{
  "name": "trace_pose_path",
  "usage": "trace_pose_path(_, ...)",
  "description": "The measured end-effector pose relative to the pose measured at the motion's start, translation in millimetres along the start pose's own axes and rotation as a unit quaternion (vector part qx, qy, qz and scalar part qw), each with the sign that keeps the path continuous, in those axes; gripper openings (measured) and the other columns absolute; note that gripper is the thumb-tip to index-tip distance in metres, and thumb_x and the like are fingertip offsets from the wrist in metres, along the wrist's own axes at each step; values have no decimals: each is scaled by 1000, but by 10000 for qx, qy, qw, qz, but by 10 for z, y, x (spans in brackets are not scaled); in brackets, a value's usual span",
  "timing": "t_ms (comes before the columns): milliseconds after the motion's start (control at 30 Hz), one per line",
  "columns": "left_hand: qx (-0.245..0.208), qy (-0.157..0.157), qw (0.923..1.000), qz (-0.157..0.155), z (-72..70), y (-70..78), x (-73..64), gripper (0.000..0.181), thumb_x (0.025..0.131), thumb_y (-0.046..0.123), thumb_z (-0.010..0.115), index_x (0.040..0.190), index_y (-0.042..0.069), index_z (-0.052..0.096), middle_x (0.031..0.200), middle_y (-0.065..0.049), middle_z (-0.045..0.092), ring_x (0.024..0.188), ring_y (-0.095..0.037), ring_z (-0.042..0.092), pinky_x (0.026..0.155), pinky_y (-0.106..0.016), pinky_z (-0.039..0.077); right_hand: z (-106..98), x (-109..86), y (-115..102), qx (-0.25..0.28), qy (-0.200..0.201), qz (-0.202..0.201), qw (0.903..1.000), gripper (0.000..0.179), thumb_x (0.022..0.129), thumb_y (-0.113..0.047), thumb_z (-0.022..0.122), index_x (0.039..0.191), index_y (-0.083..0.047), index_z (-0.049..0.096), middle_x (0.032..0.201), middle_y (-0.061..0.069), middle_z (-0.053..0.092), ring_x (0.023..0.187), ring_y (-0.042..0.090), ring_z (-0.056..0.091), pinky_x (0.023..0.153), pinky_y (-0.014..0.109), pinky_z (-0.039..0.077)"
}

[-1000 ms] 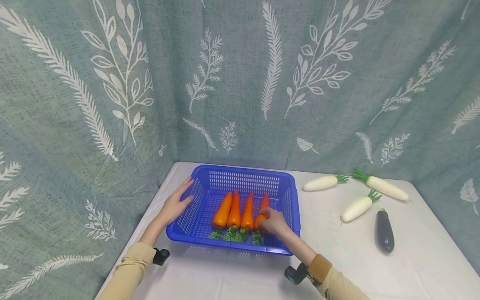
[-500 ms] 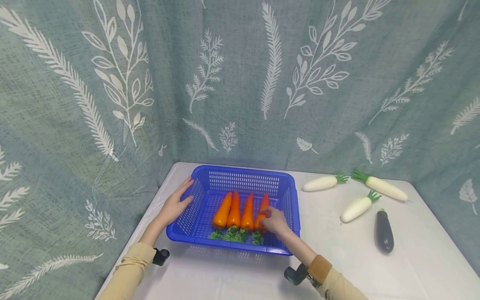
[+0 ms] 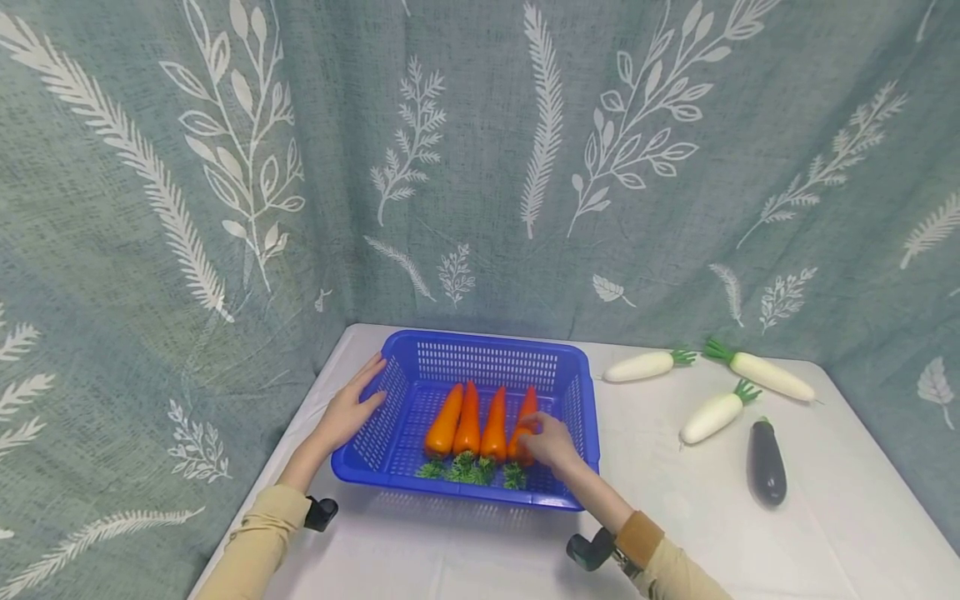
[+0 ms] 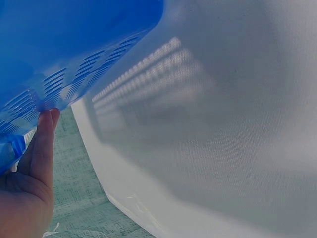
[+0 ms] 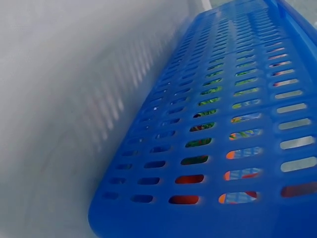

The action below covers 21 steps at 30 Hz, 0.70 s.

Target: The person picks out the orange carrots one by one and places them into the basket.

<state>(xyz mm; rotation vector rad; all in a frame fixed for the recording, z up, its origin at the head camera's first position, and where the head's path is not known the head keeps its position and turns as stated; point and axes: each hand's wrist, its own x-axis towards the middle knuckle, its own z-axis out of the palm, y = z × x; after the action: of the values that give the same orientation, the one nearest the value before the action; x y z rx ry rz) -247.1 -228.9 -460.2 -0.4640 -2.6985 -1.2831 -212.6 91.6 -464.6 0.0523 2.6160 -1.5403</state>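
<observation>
In the head view, a blue perforated basket [image 3: 487, 338] holds several orange carrots in a row, tips pointing away. The rightmost carrot [image 3: 529, 402] lies partly under my right hand [image 3: 550, 442], whose fingers and thumb grip its thick end. Left of it lie three more carrots, such as the leftmost carrot [image 3: 444, 423], with green leafy tops [image 3: 465, 468] toward the front. My left hand [image 3: 348, 410] rests at the basket's left rim, fingers straight, thumb reaching over the edge. In the left wrist view its fingertips touch the wall's outside. The basket's front wall [image 5: 208, 148] hides my right hand in the right wrist view.
On the white tabletop [image 3: 645, 517], right of the basket, lie three white radishes, including a near radish [image 3: 711, 419], a back radish [image 3: 640, 367] and a far right radish [image 3: 774, 377]. A dark eggplant [image 3: 768, 463] lies nearby. A patterned curtain [image 3: 480, 167] hangs behind the table.
</observation>
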Motion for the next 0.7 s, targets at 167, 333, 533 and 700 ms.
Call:
trace_pose_path(167, 10, 30, 10000, 37, 9, -13, 7, 53, 98, 3, 49, 147, -8, 32, 157, -24, 22, 142, -45, 20, 114, -58, 19, -6, 10, 8, 73, 91, -62, 9999, 32, 84, -4, 62, 112, 10, 63, 112, 27, 63, 88, 29, 58, 73, 37, 53)
trace_pose_path(333, 4, 18, 10000, 43, 31, -33, 5, 53, 98, 3, 49, 147, -8, 32, 157, -23, 22, 143, -44, 21, 114, -57, 20, -15, -7, 21, 315, 159, -189, 9992, 32, 90, -11, 59, 116, 9, 62, 116, 27, 62, 95, 31, 59, 84, 47, 52)
trace_pose_path(533, 13, 23, 10000, 13, 28, -42, 4, 53, 99, 3, 49, 148, -7, 33, 157, -22, 22, 143, -43, 21, 114, -57, 20, -120, -104, 14, 850, 166, -503, 9950, 32, 95, -12, 54, 120, 8, 61, 107, 24, 65, 89, 30, 62, 77, 41, 53)
trace_pose_path(700, 135, 51, 9999, -9, 5, -44, 8, 50, 102, 10, 47, 148, -6, 34, 157, -21, 23, 143, -42, 22, 114, -57, 20, -262, -212, -31, 1127, 245, -992, 9884, 30, 100, -12, 51, 123, 5, 59, 115, 25, 64, 100, 37, 64, 85, 45, 55)
